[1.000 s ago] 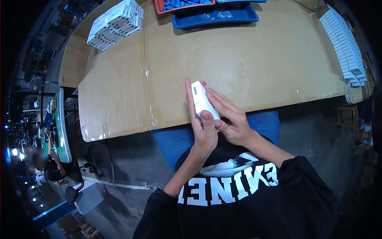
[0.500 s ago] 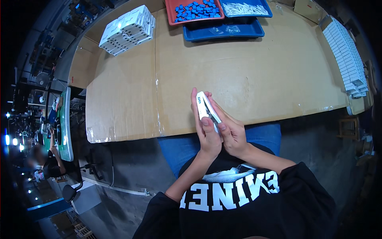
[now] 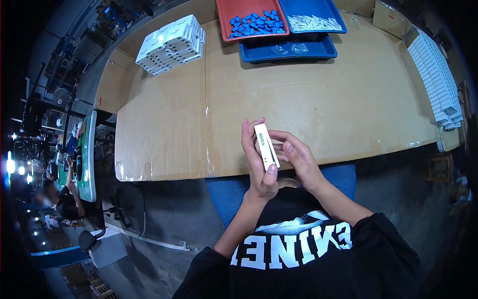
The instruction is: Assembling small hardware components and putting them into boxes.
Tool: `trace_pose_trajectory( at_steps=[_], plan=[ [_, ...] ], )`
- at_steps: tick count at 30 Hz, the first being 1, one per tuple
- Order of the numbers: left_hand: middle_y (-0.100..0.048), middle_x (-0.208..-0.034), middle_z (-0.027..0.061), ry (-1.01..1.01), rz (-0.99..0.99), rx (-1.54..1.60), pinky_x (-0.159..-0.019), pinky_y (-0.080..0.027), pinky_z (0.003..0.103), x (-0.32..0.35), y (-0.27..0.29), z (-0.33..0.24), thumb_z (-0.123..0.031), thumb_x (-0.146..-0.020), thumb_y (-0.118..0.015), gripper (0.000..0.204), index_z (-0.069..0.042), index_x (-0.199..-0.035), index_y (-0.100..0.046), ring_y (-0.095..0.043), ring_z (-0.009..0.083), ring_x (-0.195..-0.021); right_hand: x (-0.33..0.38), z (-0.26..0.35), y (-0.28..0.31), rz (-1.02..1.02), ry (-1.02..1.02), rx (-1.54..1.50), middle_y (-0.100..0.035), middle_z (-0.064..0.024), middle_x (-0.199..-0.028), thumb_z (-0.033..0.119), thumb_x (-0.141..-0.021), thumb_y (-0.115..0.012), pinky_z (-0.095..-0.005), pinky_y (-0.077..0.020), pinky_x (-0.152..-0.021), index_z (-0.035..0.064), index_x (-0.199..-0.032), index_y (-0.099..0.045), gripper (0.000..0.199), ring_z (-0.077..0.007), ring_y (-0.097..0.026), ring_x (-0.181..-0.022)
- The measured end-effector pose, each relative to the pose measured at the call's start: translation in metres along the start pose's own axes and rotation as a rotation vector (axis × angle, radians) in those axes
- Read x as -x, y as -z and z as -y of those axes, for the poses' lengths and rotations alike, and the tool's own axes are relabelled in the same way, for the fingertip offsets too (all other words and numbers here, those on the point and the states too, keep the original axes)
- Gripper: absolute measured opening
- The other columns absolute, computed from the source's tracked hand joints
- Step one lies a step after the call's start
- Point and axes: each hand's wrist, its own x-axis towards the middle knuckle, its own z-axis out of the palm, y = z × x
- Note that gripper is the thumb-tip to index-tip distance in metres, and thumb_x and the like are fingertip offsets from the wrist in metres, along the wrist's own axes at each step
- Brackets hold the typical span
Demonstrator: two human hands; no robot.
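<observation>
A narrow white plastic case [image 3: 263, 145] with dark print on its face and a dark slit along its right side stands nearly upright between my hands, at the near table edge. My left hand [image 3: 258, 172] is closed round it, thumb at its lower end and fingers along its left side and top. My right hand [image 3: 306, 167] sits just to the right, fingers loosely curved with their tips at or behind the case's right side. Its thumb is lifted away from the case. Whether the right fingertips touch the case I cannot tell.
A cardboard-covered table [image 3: 164, 124] spreads ahead. White panels are stacked [image 3: 172, 45] at back left. A red tray [image 3: 225, 22] holds blue pieces, a blue tray [image 3: 341, 22] white sticks, and a lower blue tray [image 3: 289, 56] clear bags. Small white boxes [image 3: 435, 77] line the right side.
My hands were pressed together round the case; now the right hand has opened and drawn off to the right. The case has turned its printed face more into view. The whole view shifted slightly.
</observation>
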Motion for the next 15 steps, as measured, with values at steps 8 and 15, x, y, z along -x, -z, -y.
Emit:
trace_pose_trajectory(
  at_steps=[8,15],
  plan=[
    [-0.041,-0.141,0.0247,-0.162,-0.080,-0.173,-0.109,-0.040,0.047,0.003,0.006,0.020,-0.070,-0.090,-0.054,0.107,0.007,-0.156,-0.023,-0.048,0.0349,-0.129,0.001,0.013,-0.029,-0.045,-0.068,-0.077,-0.062,-0.0183,-0.136,0.018,-0.102,-0.066,-0.0360,-0.0485,-0.107,-0.0020,-0.149,-0.045,0.055,-0.0225,-0.060,-0.127],
    [-0.049,-0.129,0.0232,-0.213,-0.186,-0.103,-0.101,-0.045,0.044,0.007,0.006,0.028,-0.070,-0.092,-0.048,0.092,0.009,-0.138,-0.042,-0.055,0.0318,-0.117,0.012,0.001,-0.040,-0.057,0.026,-0.031,-0.056,-0.0182,-0.144,0.013,-0.103,-0.065,-0.0283,-0.0557,-0.097,-0.0020,-0.153,-0.046,0.056,-0.0196,-0.059,-0.128]
  ],
)
